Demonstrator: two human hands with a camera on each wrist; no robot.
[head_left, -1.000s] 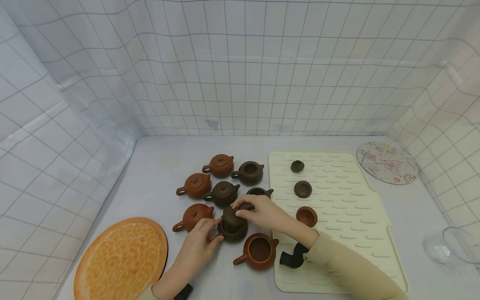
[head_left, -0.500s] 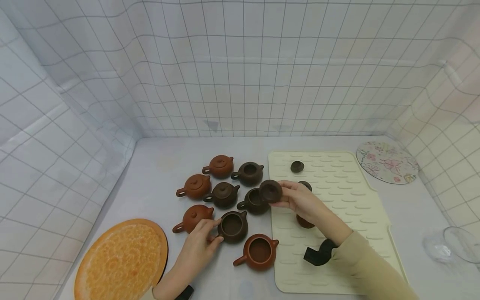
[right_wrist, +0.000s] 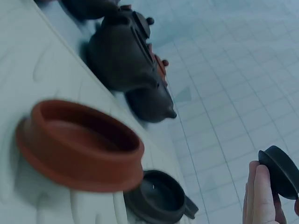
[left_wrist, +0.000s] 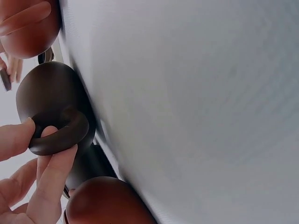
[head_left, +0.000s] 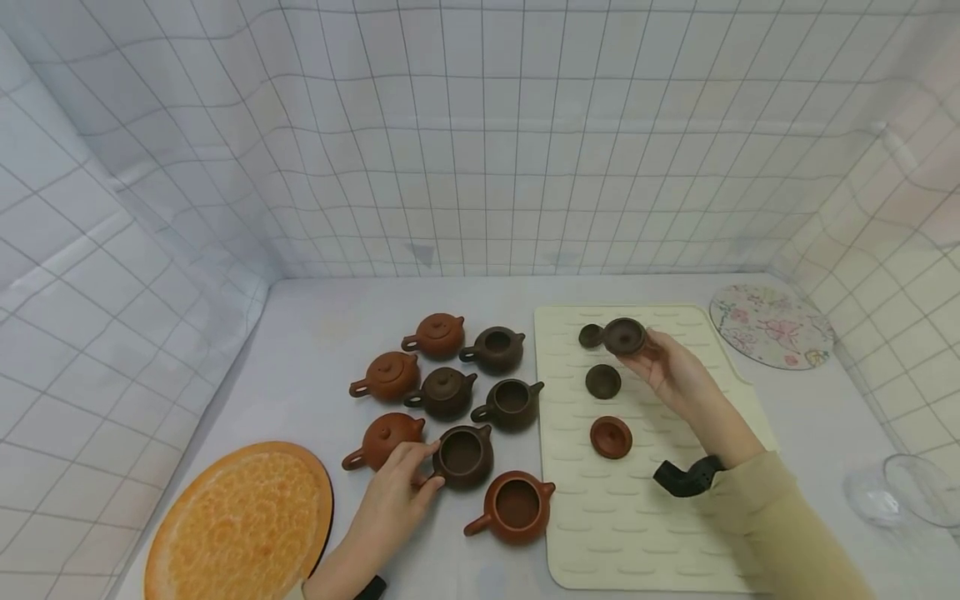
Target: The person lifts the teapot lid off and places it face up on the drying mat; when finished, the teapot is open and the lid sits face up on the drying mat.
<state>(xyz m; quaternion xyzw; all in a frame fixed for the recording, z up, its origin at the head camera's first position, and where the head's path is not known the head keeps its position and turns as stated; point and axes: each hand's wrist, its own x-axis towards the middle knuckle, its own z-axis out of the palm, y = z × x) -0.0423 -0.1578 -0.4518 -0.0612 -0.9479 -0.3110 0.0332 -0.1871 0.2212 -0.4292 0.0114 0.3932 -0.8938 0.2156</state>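
My left hand pinches the loop handle of a dark brown teapot, which stands lidless on the table. In the right hand is a dark teapot lid, held by its edge with its hollow underside facing the head camera. It hangs over the far part of the cream mat, overlapping the edge of a small dark lid in the head view. Also on the mat are another dark lid and a reddish lid, shown hollow side up in the right wrist view.
A lidless reddish teapot sits near the mat's left edge. Behind are lidless dark teapots and several lidded ones. A round bread-patterned board lies left, a floral disc back right, a clear glass far right.
My right hand has carried the dark lid up from above the teapot, right and away over the mat, turning its underside into view. The left hand has stayed at the handle.
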